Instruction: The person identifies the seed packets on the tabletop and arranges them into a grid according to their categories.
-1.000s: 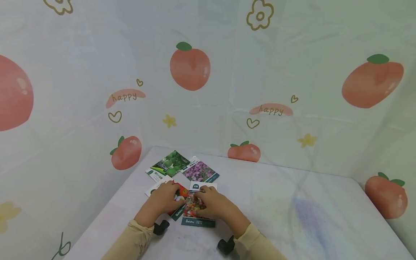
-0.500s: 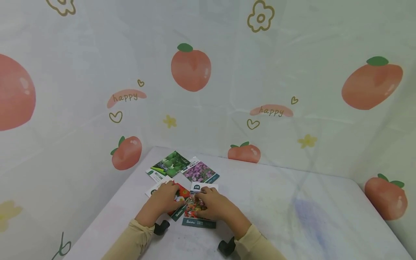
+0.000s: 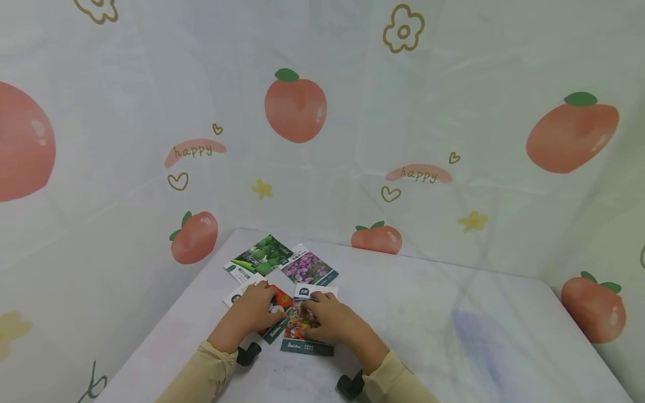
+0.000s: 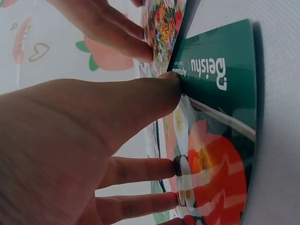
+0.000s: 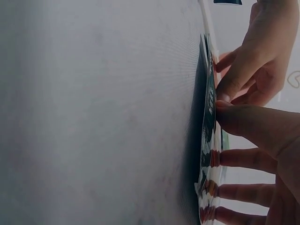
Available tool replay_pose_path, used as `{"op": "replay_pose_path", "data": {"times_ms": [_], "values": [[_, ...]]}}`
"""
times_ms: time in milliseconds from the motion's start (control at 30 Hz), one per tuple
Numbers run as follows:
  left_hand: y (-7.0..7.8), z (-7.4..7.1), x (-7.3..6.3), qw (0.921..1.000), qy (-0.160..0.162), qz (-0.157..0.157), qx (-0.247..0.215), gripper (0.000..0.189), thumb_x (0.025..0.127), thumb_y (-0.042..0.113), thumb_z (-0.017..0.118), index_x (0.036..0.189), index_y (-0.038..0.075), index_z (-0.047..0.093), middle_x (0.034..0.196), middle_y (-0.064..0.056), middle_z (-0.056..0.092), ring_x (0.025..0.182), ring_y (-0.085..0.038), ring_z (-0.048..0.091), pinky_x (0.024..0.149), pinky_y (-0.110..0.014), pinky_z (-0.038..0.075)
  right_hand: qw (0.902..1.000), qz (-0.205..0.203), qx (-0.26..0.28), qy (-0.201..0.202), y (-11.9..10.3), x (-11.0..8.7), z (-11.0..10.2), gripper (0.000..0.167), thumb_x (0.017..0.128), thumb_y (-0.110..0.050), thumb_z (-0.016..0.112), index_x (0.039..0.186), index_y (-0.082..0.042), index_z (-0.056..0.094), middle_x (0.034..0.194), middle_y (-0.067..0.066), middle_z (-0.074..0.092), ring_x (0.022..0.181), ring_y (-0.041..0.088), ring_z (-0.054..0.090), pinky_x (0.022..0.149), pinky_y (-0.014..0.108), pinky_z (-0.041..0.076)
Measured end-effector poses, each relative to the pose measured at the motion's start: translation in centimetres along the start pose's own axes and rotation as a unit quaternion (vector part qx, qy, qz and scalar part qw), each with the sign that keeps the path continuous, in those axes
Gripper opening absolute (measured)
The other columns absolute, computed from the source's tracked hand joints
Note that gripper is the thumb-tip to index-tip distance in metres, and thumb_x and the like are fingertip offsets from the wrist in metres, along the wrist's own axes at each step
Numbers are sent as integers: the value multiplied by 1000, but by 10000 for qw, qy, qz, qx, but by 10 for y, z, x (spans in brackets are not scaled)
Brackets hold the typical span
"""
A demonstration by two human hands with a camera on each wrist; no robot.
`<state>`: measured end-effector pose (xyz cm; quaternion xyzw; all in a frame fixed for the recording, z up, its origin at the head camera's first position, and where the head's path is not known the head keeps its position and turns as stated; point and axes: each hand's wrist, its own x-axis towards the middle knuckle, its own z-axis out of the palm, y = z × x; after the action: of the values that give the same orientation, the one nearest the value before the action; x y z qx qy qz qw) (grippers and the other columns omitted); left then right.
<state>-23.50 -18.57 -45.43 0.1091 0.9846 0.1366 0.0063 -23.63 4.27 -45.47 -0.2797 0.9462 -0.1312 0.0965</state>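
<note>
Four-sided seed packets lie on the table in a loose cluster. My left hand (image 3: pixel 252 309) touches a packet with red flowers (image 4: pixel 218 159), its thumb on the green "Beishu" band and its straight fingertips on the picture. Beside it, my right hand (image 3: pixel 335 320) rests thumb and fingertips on a packet of mixed small flowers (image 3: pixel 298 322). In the right wrist view the right hand's packet (image 5: pixel 209 112) appears nearly edge-on, its near edge just over the tabletop. The two packets lie side by side, their lower corners close together.
Behind the hands lie a packet with green round fruit (image 3: pixel 264 254) and one with purple flowers (image 3: pixel 308 268), overlapping slightly. A white cloth covers the table (image 3: pixel 403 313). Fruit-printed curtains (image 3: pixel 342 112) stand along its back and sides. Black wrist cameras (image 3: pixel 350 386) sit below the hands.
Both hands keep their places on the two packets. The head view has shifted very slightly; otherwise the packets look the same.
</note>
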Motion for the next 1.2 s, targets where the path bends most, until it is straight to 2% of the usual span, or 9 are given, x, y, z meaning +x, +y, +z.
{"op": "replay_pose_path", "data": {"times_ms": [467,833,1033,1200], "values": [[2,-1,0,9998,-149,-113,81,61,88,43,86,128,1,69,126,-20,64,109,-35,62,91,-56,58,9999,115,-16,-82,2,0,3,58,94,-54,75,147,-33,62,160,3,51,146,30,49,108,57,54],[3,-3,4,9996,-239,-90,118,61,86,43,87,127,1,70,122,-19,64,106,-35,62,90,-55,58,9999,123,9,-66,4,-1,3,59,94,-54,75,148,-33,61,160,2,51,147,29,48,109,57,54],[4,-5,7,9992,-371,-144,103,61,85,43,88,125,1,70,123,-21,65,108,-38,63,92,-56,58,9999,75,58,-68,6,-1,4,59,95,-55,75,148,-33,61,161,3,50,148,30,47,109,57,53],[4,-8,9,9987,-457,-224,23,62,83,41,90,125,1,70,118,-20,64,103,-37,63,89,-55,58,9999,39,87,-69,6,0,6,56,95,-55,74,146,-34,62,161,2,50,147,29,47,110,55,53]]}}
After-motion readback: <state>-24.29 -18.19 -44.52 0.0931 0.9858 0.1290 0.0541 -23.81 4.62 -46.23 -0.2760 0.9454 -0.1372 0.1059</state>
